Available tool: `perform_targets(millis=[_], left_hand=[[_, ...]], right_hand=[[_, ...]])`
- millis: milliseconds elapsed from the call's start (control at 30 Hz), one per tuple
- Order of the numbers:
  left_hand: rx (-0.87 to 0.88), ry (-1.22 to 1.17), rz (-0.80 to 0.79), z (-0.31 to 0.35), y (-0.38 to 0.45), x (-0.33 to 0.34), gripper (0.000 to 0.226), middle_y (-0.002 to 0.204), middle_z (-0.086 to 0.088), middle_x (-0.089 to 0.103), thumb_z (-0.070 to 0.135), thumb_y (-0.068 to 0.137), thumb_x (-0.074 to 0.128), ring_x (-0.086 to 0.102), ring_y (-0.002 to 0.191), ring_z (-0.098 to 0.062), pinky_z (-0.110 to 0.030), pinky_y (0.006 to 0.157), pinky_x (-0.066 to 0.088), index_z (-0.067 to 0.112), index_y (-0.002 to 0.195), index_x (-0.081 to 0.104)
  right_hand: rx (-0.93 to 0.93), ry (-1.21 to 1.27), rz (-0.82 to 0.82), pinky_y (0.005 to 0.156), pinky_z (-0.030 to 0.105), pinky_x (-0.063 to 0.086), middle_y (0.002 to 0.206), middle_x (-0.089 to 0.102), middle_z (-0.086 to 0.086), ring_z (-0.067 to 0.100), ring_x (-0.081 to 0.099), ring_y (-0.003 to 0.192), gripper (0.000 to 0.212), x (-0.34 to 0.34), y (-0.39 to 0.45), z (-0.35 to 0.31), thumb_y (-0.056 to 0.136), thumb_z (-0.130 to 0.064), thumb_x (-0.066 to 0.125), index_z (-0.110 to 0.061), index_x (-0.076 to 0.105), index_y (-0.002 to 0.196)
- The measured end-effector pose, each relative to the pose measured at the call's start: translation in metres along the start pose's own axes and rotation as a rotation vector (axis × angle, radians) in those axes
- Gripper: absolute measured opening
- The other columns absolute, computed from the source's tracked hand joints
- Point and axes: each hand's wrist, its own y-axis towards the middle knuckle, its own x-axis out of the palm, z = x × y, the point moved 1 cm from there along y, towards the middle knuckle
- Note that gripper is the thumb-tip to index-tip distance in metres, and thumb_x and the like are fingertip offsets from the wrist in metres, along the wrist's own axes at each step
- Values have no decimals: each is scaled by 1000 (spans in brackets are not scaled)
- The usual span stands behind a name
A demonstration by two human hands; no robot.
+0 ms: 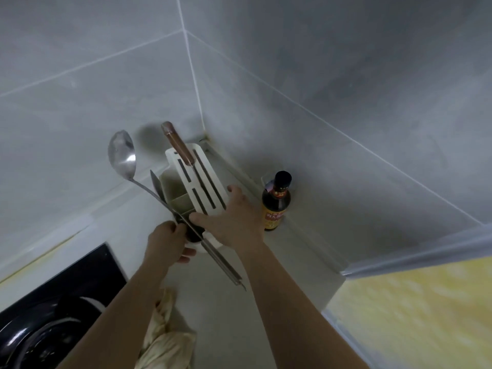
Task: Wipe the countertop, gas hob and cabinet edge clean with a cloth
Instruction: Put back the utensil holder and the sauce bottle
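Left hand: the left hand (pixel 167 242) grips the front end of the white utensil holder (pixel 197 182), fingers curled round its rim, thumb below.
Right hand: the right hand (pixel 231 217) lies on the right side of the holder, fingers spread and bent over its slotted top; it holds it from that side.
Utensil holder: it stands near the back corner of the countertop (pixel 221 315), tilted in the picture. A knife with a brown handle (pixel 177 143) sticks in one slot. A steel ladle (pixel 125 158) leans out to the left, and its long handle crosses between both hands.
Cloth: a pale, stained cloth (pixel 165 339) lies crumpled on the countertop near the front edge, under the left forearm, just beside the gas hob; no hand touches it.
Gas hob: the black gas hob (pixel 66 294) is at the left edge, with a dark pan on it.
Bottle: a dark sauce bottle (pixel 275 203) stands at the right wall, just beside the right hand. Its yellow and red label has writing, too blurred to read.
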Motion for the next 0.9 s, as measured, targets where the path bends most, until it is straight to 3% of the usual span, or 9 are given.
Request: perform_targets(millis=[100, 167, 233, 300, 433, 533, 633, 767, 900], left_hand=[[35, -1, 35, 9, 10, -6, 24, 88, -11, 75, 21, 107, 47, 75, 61, -25, -35, 54, 60, 7, 98, 62], [55, 4, 66, 16, 19, -13, 24, 86, -11, 75, 21, 107, 47, 75, 60, -26, -35, 55, 60, 7, 96, 63], [71, 36, 102, 23, 28, -24, 24, 83, -12, 74, 21, 107, 48, 74, 56, -25, -35, 55, 61, 7, 94, 63], [84, 97, 121, 30, 37, -35, 26, 80, -14, 72, 20, 106, 50, 71, 50, -21, -35, 53, 61, 5, 91, 63], [99, 234, 118, 37, 48, -52, 28, 78, -14, 74, 22, 107, 50, 74, 56, -24, -38, 58, 63, 5, 90, 65], [98, 293, 118, 40, 56, -60, 28, 75, -15, 73, 22, 105, 51, 73, 55, -25, -36, 54, 61, 5, 90, 67], [118, 427, 112, 48, 66, -70, 21, 71, -15, 73, 10, 100, 51, 71, 50, -26, -33, 49, 58, 4, 88, 67], [159, 540, 120, 61, 83, -83, 20, 69, -18, 72, -2, 94, 48, 72, 50, -31, -43, 57, 64, 2, 89, 68], [179, 451, 146, 74, 103, -91, 23, 74, -22, 73, 19, 99, 62, 73, 55, -37, -51, 63, 64, 0, 90, 70]], right_hand=[[-29, 123, 93, 104, 43, 49, 142, 57, -8, 16, 55, 126, 70, -10, -22, 22, 88, -67, 58, -31, 45, 147], [-20, 120, 241, 91, 39, 55, 110, 70, -15, 9, 65, 98, 32, -17, -36, 46, 91, -55, 61, -38, 66, 117], [39, 143, 381, 76, 37, 58, 79, 70, -13, 8, 65, 73, 7, -24, -43, 69, 88, -46, 66, -40, 68, 84], [83, 198, 502, 68, 37, 57, 71, 68, -15, 8, 63, 64, 11, -29, -46, 88, 85, -46, 65, -42, 63, 75], [106, 260, 646, 64, 36, 54, 88, 66, -17, 10, 63, 67, 24, -33, -43, 106, 85, -51, 70, -40, 55, 101], [133, 219, 614, 69, 36, 53, 96, 61, -20, 14, 66, 75, 56, -35, -35, 108, 81, -57, 74, -44, 45, 127], [153, 148, 562, 72, 37, 52, 90, 60, -22, 13, 64, 78, 79, -41, -25, 105, 76, -63, 75, -47, 35, 143], [149, 100, 501, 72, 37, 55, 79, 61, -19, 15, 64, 80, 73, -47, -13, 99, 72, -63, 76, -53, 39, 134], [179, 74, 481, 70, 30, 48, 75, 61, -18, 14, 60, 78, 69, -49, -3, 97, 71, -64, 78, -52, 45, 131]])
